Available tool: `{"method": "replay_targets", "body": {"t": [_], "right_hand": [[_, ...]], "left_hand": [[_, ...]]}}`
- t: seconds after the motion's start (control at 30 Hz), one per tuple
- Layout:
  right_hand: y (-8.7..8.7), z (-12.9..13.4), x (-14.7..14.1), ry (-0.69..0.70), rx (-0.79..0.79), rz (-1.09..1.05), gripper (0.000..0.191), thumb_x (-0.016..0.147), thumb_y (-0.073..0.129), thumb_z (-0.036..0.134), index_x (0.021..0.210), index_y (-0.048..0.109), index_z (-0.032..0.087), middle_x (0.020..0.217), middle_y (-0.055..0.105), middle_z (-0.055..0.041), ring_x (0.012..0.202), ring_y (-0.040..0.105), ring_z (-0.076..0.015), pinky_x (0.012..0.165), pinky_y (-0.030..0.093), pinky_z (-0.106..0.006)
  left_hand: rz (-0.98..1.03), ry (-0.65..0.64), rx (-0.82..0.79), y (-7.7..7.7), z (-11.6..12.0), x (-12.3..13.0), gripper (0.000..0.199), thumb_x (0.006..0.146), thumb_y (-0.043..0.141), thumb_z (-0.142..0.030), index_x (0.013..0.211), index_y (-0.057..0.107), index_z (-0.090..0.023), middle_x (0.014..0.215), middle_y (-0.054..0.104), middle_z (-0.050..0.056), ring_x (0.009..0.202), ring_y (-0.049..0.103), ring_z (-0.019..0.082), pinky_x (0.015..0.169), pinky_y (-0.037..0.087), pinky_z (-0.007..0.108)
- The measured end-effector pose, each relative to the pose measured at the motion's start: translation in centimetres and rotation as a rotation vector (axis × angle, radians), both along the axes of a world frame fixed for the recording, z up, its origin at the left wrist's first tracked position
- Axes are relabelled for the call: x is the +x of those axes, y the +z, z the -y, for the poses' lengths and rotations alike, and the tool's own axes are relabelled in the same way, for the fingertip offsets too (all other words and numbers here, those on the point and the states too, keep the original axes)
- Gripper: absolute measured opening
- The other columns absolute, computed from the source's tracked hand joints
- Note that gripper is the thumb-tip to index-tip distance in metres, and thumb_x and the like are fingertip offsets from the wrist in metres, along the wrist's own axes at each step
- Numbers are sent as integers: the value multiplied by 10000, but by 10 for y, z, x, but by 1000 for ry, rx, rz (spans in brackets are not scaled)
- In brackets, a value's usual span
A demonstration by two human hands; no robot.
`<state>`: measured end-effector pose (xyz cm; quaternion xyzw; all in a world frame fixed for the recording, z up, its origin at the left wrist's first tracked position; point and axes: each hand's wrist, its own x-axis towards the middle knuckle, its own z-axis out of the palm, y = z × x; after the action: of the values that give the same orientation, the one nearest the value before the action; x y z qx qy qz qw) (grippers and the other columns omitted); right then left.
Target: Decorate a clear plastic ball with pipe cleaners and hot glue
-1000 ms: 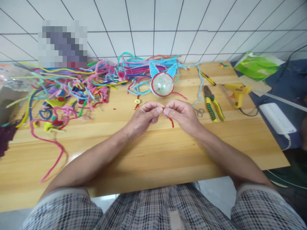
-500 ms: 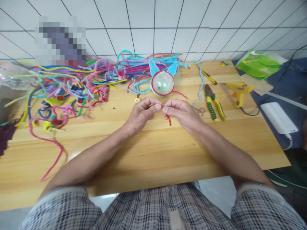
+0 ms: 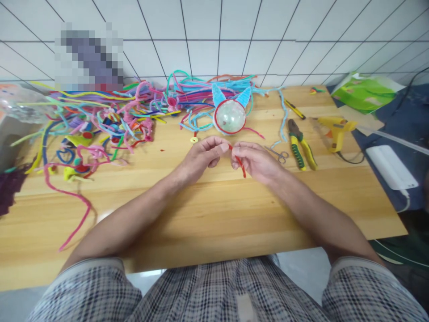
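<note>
Between my fingertips runs a short red pipe cleaner (image 3: 240, 166), one end hanging down toward me. My left hand (image 3: 208, 155) pinches its upper end between thumb and forefinger. Close beside it, my right hand (image 3: 255, 161) is closed on the same piece, with the loose end sticking out below the fingers. Just beyond my hands sits a clear ball (image 3: 230, 117) with a red rim and two blue fuzzy pointed ears (image 3: 243, 95). A small yellow coil (image 3: 194, 140) lies by my left hand, and small scissors (image 3: 280, 155) lie to the right of my right hand.
A tangle of coloured pipe cleaners (image 3: 100, 129) covers the back left of the wooden table (image 3: 208, 223). On the right lie pliers (image 3: 300, 145), a yellow cutter (image 3: 295, 109) and a yellow glue gun (image 3: 336, 132). A white power bank (image 3: 391, 167) is beyond the right edge.
The red pipe cleaner's loose end has swung a little to the right and shows longer below my right hand. My hands stay close together; the whole view has shifted slightly.
</note>
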<state>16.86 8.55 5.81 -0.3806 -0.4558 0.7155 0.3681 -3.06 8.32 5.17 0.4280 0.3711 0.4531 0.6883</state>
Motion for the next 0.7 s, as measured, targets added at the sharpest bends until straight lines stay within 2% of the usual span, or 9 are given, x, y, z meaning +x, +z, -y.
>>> {"method": "replay_targets", "body": {"t": [0.1, 0.2, 0.33, 0.5, 0.63, 0.7], "right_hand": [[3, -1, 3, 18, -12, 29, 348, 716, 943, 420, 686, 662, 217, 657, 620, 36, 612, 550, -121, 608, 458, -268], [1, -1, 2, 39, 0, 50, 344, 742, 939, 432, 714, 678, 211, 669, 614, 37, 635, 547, -118, 624, 452, -264], [-8, 4, -6, -27, 25, 30, 441, 728, 1009, 526, 785, 701, 215, 729, 619, 48, 683, 532, -116, 650, 458, -259], [-18, 8, -14, -73, 2, -38, 568, 692, 1047, 652, 812, 700, 219, 756, 631, 47, 690, 566, -117, 677, 502, -266], [-11, 3, -6, -16, -61, -69, 508, 670, 1066, 569, 814, 733, 214, 796, 699, 25, 658, 571, -108, 620, 503, -254], [-5, 0, -2, 18, -73, -52, 462, 683, 1048, 510, 747, 700, 213, 736, 672, 30, 628, 567, -111, 584, 488, -251]], "left_hand": [[-95, -41, 78, 2, -4, -6, 457, 681, 1097, -486, 832, 798, -176, 601, 561, -61, 512, 409, 58, 493, 291, 210], [-86, -38, 77, 2, -2, -5, 443, 684, 1095, -474, 817, 795, -176, 588, 542, -64, 514, 388, 57, 495, 275, 214], [78, 62, -57, 0, 12, 7, 464, 663, 1101, -448, 804, 757, -169, 575, 515, -78, 493, 363, 48, 475, 283, 196], [275, 124, -280, 1, 29, 19, 397, 758, 1052, -360, 837, 712, -171, 637, 541, -88, 484, 392, 36, 476, 360, 164], [195, 66, -228, 3, 16, 12, 367, 822, 1002, -410, 857, 740, -155, 789, 697, -20, 488, 460, 39, 454, 347, 186], [97, 24, -130, 3, 6, 5, 388, 818, 1002, -458, 844, 763, -154, 737, 679, -15, 485, 462, 49, 452, 315, 200]]}}
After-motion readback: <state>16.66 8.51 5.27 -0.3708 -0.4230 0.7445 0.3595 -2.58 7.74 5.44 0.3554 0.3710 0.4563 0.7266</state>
